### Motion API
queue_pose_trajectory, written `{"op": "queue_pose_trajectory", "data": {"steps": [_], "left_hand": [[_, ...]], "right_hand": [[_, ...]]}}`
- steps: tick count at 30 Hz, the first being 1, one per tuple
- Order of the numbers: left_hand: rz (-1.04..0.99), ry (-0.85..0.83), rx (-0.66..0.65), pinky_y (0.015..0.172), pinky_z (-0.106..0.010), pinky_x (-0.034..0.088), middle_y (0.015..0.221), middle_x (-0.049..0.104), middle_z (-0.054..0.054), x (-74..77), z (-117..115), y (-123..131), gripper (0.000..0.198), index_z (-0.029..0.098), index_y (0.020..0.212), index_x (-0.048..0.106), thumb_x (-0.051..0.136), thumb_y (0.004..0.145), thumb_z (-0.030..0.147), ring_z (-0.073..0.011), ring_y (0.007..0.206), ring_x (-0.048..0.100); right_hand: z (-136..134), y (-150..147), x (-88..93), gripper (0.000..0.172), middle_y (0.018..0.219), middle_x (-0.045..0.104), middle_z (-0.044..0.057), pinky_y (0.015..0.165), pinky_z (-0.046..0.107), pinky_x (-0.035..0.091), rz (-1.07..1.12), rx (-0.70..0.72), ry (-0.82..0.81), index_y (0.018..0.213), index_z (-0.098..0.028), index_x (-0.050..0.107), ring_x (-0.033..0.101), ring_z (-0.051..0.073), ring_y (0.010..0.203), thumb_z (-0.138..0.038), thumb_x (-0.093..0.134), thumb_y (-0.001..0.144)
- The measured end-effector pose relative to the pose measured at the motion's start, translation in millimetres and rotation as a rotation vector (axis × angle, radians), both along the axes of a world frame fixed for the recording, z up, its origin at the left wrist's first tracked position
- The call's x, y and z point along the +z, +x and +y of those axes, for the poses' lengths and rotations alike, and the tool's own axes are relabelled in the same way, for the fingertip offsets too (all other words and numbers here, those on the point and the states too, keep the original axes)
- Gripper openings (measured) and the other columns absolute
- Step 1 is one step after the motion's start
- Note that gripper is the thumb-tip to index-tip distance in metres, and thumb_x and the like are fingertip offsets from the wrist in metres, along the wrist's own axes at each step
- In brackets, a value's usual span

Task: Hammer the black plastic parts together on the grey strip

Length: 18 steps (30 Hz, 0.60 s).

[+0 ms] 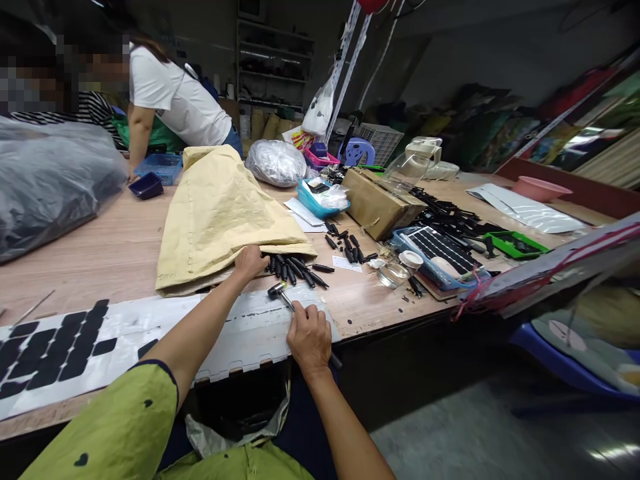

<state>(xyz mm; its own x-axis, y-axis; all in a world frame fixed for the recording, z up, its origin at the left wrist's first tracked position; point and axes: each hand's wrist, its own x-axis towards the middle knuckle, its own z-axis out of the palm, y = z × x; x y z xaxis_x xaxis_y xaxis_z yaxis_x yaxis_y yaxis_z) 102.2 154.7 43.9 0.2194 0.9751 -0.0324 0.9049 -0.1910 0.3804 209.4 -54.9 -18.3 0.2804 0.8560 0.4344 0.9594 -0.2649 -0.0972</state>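
Observation:
My left hand point(250, 263) is closed at the mouth of a large yellow sack point(220, 207) lying on the table. Its fingers are partly hidden, and I cannot tell if they grip the sack's edge or a black piece. Black pen-shaped plastic parts point(295, 268) spill from the opening just right of it. My right hand point(310, 337) is wrapped round the handle of a small hammer point(280, 291). The hammer's metal head rests over a white board point(270, 327) at the table's front edge, just below the loose parts.
Black patches lie on a white sheet point(125, 327) at left. To the right are a cardboard box point(375, 200), a blue basket point(440, 263), a lidded clear jar point(400, 270) and a green tray point(517, 245). A person in a white shirt point(175, 100) leans over the far side.

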Motion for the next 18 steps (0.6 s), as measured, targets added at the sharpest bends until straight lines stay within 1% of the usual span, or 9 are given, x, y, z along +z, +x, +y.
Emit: {"op": "queue_pose_trajectory", "data": {"steps": [3,6,8,11,14,16,18], "left_hand": [[-0.014,-0.032,0.016,0.067,-0.031,0.048,0.079,0.070,-0.014,-5.9,-7.1,7.9,0.022,0.013,0.075,0.071,0.058,0.076,0.031,-0.0276,0.083,0.067],[-0.037,-0.041,0.019,0.063,-0.028,0.045,0.078,0.071,-0.012,-8.9,-12.5,3.1,0.019,0.014,0.073,0.070,0.060,0.074,0.030,-0.0254,0.079,0.066],[-0.060,-0.048,-0.005,0.062,-0.026,0.043,0.081,0.072,-0.009,-8.8,-16.6,-8.4,0.015,0.016,0.075,0.069,0.064,0.070,0.028,-0.0233,0.079,0.065],[-0.112,-0.065,-0.075,0.061,-0.025,0.041,0.086,0.073,-0.004,-7.7,-29.2,-35.1,0.019,0.019,0.084,0.070,0.066,0.068,0.026,-0.0203,0.080,0.063],[-0.207,-0.084,-0.180,0.062,-0.026,0.042,0.084,0.072,-0.003,-10.5,-53.1,-63.5,0.019,0.020,0.087,0.072,0.066,0.070,0.028,-0.0192,0.077,0.062],[-0.274,-0.085,-0.237,0.065,-0.027,0.044,0.085,0.070,-0.003,-16.6,-72.1,-77.2,0.019,0.020,0.087,0.073,0.065,0.071,0.027,-0.0195,0.078,0.061],[-0.329,-0.031,-0.252,0.070,-0.029,0.045,0.086,0.068,-0.003,-25.3,-88.8,-84.4,0.020,0.020,0.089,0.073,0.065,0.072,0.026,-0.0199,0.080,0.060]], "right_hand": [[-0.3,0.0,1.6,0.032,0.090,0.056,0.006,0.069,0.033,0.029,0.009,0.003,-0.015,0.123,-0.024,0.063,0.046,0.022,0.083,-0.021,0.052,0.093],[-0.4,-0.3,3.4,0.033,0.091,0.056,0.007,0.069,0.034,0.030,0.016,0.007,-0.025,0.123,-0.025,0.063,0.046,0.023,0.083,-0.021,0.051,0.093],[-0.2,-0.5,3.8,0.032,0.091,0.056,0.007,0.069,0.034,0.030,0.019,0.007,-0.022,0.123,-0.024,0.063,0.046,0.023,0.083,-0.021,0.050,0.093],[0.3,-0.7,3.2,0.032,0.091,0.056,0.008,0.069,0.035,0.030,0.021,0.009,-0.010,0.123,-0.024,0.063,0.045,0.023,0.084,-0.021,0.051,0.093],[0.4,-1.0,3.0,0.032,0.092,0.057,0.008,0.069,0.034,0.029,0.014,0.010,-0.006,0.123,-0.024,0.064,0.045,0.023,0.084,-0.021,0.051,0.093],[0.3,-1.0,3.4,0.032,0.092,0.058,0.008,0.069,0.034,0.029,0.008,0.010,-0.010,0.122,-0.024,0.064,0.046,0.023,0.084,-0.021,0.050,0.094],[0.3,-0.5,3.9,0.031,0.092,0.058,0.008,0.069,0.033,0.030,0.008,0.007,-0.013,0.122,-0.024,0.065,0.047,0.023,0.085,-0.022,0.050,0.095]]}}
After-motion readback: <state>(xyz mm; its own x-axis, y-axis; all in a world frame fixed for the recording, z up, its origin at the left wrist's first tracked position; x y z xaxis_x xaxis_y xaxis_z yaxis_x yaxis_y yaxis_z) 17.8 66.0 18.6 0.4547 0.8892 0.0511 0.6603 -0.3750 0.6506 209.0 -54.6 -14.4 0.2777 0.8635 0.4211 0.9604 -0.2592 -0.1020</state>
